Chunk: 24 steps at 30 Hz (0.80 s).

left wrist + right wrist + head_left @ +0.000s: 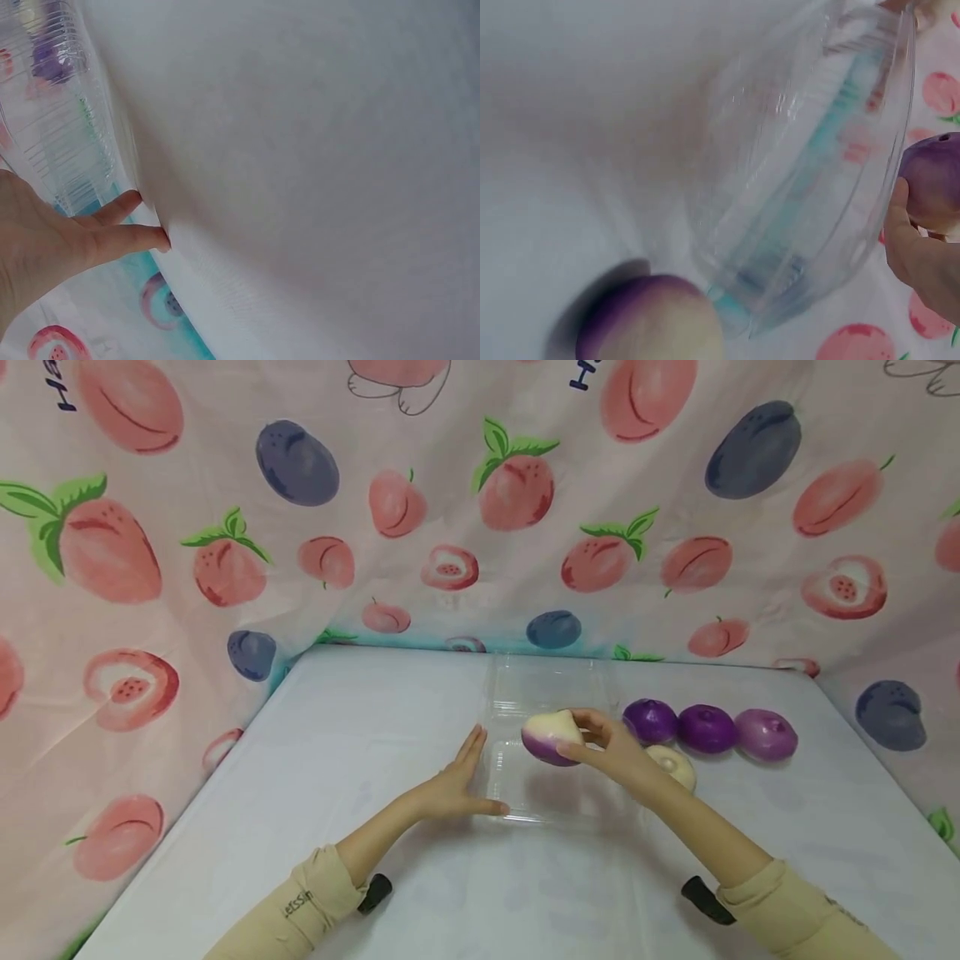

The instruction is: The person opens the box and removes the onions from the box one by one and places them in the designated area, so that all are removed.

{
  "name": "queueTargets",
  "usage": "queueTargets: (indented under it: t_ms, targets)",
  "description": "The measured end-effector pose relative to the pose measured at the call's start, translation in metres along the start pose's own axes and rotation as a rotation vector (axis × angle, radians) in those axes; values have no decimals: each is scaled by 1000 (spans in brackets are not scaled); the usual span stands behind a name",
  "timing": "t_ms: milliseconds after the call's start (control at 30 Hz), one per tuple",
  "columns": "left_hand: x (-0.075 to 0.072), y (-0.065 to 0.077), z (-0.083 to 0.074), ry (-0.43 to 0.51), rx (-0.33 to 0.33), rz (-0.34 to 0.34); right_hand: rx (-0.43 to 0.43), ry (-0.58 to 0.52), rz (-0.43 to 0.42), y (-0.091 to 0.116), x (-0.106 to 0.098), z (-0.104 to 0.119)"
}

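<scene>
Over a clear plastic clamshell box (517,789) in the head view, my right hand (611,747) holds a purple-and-white turnip (551,737), pinched between thumb and fingers with its pale end up. The right wrist view shows the same turnip (934,184) above the box's rim. My left hand (450,792) rests against the box's left side, fingers straight and thumb spread to the front corner. Seen from the left wrist, two fingertips of that left hand (52,244) reach down beside the clear wall.
Right of the box, three purple turnips (707,729) stand in a row. A pale turnip (671,766) sits in front of them, partly hidden by the right forearm. A fruit-printed cloth (450,460) hangs behind the white table (360,710).
</scene>
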<state>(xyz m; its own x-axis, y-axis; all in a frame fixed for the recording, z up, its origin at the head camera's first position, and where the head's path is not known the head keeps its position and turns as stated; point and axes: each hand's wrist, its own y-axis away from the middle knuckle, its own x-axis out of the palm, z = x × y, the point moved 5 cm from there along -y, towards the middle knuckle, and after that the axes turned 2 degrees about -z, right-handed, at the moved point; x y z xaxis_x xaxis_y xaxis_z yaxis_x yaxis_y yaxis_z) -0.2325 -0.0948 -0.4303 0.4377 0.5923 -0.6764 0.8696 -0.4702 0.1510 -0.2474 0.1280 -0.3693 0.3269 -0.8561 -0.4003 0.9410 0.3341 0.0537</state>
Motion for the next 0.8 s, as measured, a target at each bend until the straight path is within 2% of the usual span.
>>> queueTargets:
  t_ms: [167,300,400,567,800]
  targets:
    - [1,0,0,0,-4,-6,-28,-5,-21,4,-18,4]
    - [0,0,1,-9,-2,-6,-49,48,-51,5,-31,3]
    - [0,-2,0,-15,4,-2,-103,99,-87,6,-41,3]
    - [-1,-3,-2,-11,1,2,-195,120,-116,6,-55,2]
    - [1,-1,-2,2,-19,2,-158,144,-167,13,-72,-9]
